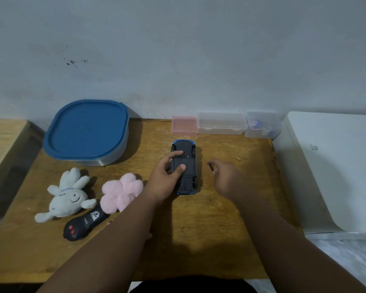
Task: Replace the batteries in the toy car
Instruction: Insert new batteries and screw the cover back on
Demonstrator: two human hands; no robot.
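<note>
A blue toy car [187,153] lies upside down in the middle of the wooden table [199,240], its black underside facing up. My left hand [167,178] grips the car from the left, with the thumb and a finger pressed on the underside. My right hand [225,176] hovers just right of the car and pinches a thin dark tool [211,167], probably a small screwdriver, whose tip points up and left. No batteries are visible.
A blue-lidded container [87,132] stands at the back left. A white plush [67,197], a pink plush [120,192] and a black remote [85,224] lie front left. Pink [184,125] and clear [221,123] [262,124] small boxes line the wall. A white surface [334,166] borders the right.
</note>
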